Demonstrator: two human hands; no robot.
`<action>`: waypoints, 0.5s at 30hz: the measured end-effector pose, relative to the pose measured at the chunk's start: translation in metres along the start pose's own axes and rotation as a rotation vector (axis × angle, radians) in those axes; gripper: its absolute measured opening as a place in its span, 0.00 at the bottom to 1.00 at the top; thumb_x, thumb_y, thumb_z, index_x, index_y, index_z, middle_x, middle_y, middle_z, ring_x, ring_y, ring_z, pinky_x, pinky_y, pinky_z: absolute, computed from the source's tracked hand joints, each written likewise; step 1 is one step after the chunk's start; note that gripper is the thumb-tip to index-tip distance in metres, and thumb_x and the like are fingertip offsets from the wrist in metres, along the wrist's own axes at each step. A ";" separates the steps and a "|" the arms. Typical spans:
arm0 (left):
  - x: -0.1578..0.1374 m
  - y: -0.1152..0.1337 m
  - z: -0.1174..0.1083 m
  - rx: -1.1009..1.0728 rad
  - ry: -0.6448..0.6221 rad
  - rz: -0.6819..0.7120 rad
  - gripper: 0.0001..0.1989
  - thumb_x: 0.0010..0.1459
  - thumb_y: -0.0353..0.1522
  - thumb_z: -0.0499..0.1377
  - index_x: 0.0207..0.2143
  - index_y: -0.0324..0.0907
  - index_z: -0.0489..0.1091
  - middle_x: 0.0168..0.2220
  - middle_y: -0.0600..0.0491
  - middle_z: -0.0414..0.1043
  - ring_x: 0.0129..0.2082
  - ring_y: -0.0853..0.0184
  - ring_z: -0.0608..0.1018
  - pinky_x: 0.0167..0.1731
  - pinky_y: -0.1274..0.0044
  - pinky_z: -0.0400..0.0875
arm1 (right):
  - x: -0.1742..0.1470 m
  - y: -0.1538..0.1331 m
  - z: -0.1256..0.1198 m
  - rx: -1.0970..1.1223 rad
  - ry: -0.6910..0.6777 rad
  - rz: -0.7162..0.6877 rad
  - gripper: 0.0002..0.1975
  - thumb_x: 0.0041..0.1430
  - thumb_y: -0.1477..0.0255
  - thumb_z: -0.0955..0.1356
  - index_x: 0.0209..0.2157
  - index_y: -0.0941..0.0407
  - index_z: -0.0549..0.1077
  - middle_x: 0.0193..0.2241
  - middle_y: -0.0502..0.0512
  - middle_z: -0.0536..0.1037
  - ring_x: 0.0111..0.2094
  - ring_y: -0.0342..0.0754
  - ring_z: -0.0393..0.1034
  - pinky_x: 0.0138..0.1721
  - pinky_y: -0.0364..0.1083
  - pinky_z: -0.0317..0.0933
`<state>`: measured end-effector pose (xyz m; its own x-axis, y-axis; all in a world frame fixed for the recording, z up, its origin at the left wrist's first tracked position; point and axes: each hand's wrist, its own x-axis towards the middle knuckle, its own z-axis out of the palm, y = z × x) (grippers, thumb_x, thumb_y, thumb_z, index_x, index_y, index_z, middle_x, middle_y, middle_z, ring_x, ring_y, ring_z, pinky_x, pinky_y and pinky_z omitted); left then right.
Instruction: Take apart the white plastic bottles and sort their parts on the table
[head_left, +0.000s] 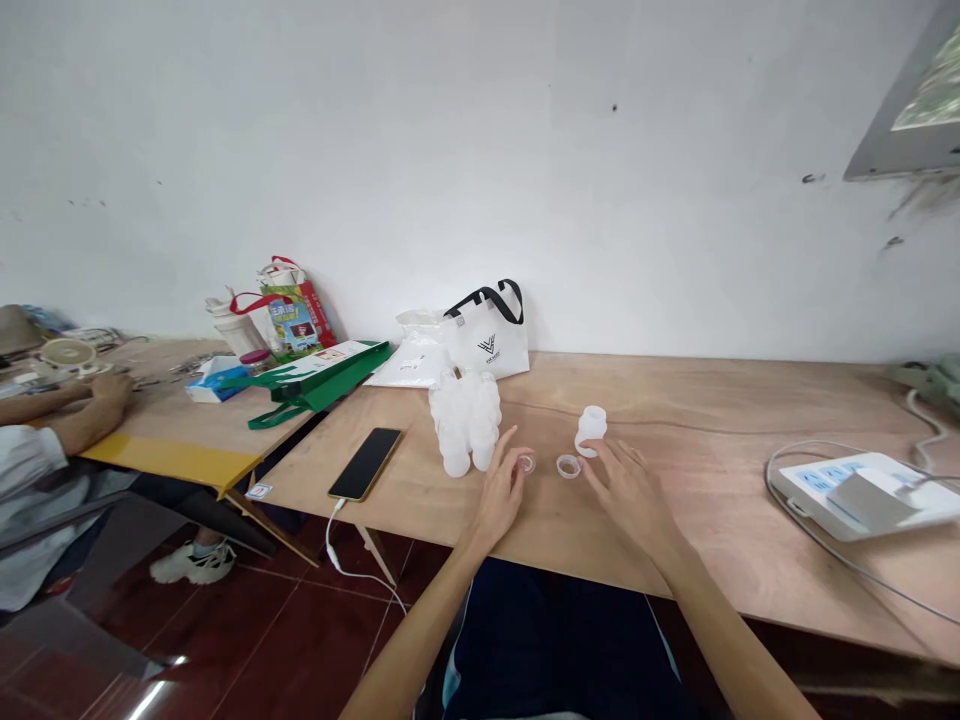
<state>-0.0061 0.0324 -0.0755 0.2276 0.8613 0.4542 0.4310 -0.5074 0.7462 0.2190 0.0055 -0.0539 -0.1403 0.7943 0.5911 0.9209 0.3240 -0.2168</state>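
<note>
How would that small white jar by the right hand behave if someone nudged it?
The small white jar looks like cloudy plastic, so it is probably light and easily pushed. Its rounded sides suggest it might roll if knocked over. The smooth-looking surface could feel slightly slippery.

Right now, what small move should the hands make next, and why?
I'd probably close the right hand gently on the white jar: its spread fingers are at the jar's lower part, while the left hand is by one ring and another ring lies between the hands.
</note>
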 end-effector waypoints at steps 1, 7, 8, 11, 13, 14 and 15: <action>0.001 -0.001 0.000 -0.042 -0.007 -0.012 0.14 0.72 0.36 0.48 0.52 0.46 0.71 0.66 0.45 0.63 0.59 0.57 0.73 0.55 0.64 0.72 | -0.004 -0.004 0.001 -0.013 -0.056 -0.033 0.13 0.73 0.65 0.59 0.48 0.52 0.73 0.47 0.59 0.81 0.47 0.57 0.75 0.50 0.56 0.61; 0.006 -0.003 0.005 -0.395 -0.022 -0.144 0.16 0.70 0.42 0.53 0.54 0.44 0.67 0.46 0.48 0.77 0.35 0.66 0.80 0.41 0.72 0.75 | -0.023 -0.016 0.026 -0.099 -0.075 -0.062 0.10 0.71 0.71 0.62 0.48 0.53 0.73 0.53 0.62 0.78 0.54 0.61 0.70 0.52 0.58 0.60; 0.007 -0.001 0.005 -0.442 -0.028 -0.149 0.16 0.70 0.42 0.55 0.54 0.44 0.67 0.46 0.48 0.77 0.34 0.67 0.80 0.40 0.72 0.75 | -0.025 -0.017 0.029 -0.081 -0.074 -0.067 0.10 0.71 0.71 0.62 0.47 0.53 0.73 0.52 0.61 0.79 0.54 0.60 0.70 0.52 0.58 0.60; 0.007 0.007 0.002 -0.528 -0.057 -0.156 0.15 0.67 0.42 0.59 0.49 0.43 0.70 0.43 0.49 0.79 0.32 0.69 0.79 0.37 0.74 0.74 | -0.030 -0.018 0.032 -0.030 -0.076 -0.079 0.08 0.71 0.72 0.62 0.44 0.52 0.72 0.47 0.59 0.80 0.51 0.57 0.73 0.52 0.57 0.60; 0.008 0.014 -0.002 -0.560 -0.069 -0.160 0.14 0.66 0.42 0.60 0.45 0.42 0.72 0.42 0.48 0.79 0.31 0.69 0.78 0.35 0.76 0.73 | -0.031 -0.019 0.030 0.030 -0.089 -0.068 0.08 0.71 0.72 0.61 0.41 0.52 0.71 0.42 0.57 0.81 0.46 0.56 0.74 0.50 0.56 0.61; 0.008 0.018 -0.004 -0.582 -0.073 -0.163 0.14 0.65 0.42 0.61 0.45 0.42 0.72 0.42 0.48 0.80 0.30 0.70 0.78 0.34 0.76 0.72 | -0.030 -0.020 0.028 0.087 -0.098 -0.049 0.09 0.72 0.71 0.60 0.40 0.52 0.70 0.40 0.56 0.81 0.44 0.55 0.75 0.49 0.56 0.62; 0.008 0.021 -0.006 -0.609 -0.077 -0.165 0.14 0.64 0.42 0.62 0.45 0.41 0.72 0.43 0.47 0.80 0.29 0.70 0.77 0.32 0.77 0.71 | -0.029 -0.022 0.026 0.163 -0.109 -0.019 0.09 0.72 0.70 0.60 0.39 0.51 0.69 0.38 0.54 0.80 0.42 0.54 0.75 0.48 0.55 0.63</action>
<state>-0.0001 0.0281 -0.0533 0.2722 0.9175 0.2900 -0.1027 -0.2720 0.9568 0.1935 -0.0110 -0.0865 -0.2035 0.8355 0.5104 0.8477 0.4112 -0.3351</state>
